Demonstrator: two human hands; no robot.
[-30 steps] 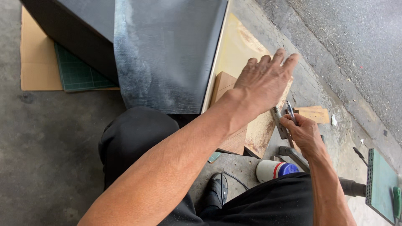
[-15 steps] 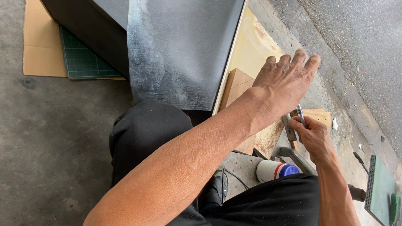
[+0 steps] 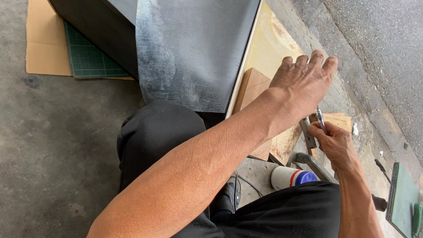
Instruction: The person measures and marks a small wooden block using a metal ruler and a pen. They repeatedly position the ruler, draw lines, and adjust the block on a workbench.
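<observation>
My left hand lies flat, fingers spread, on a yellowish board that leans beside a grey metal sheet. Under my left forearm sits a wooden block. My right hand is closed around a small metal tool, held upright just below my left hand. A metal clamp-like piece stands right beside the tool. What the tool's tip touches is hidden by my left hand.
A dark box rests on a green cutting mat and cardboard. A white can with a blue end lies by my knee. Another green mat and a small wooden block are at the right.
My left hand has slid up and to the right along the board. My right hand with the tool has stayed close beneath it.
</observation>
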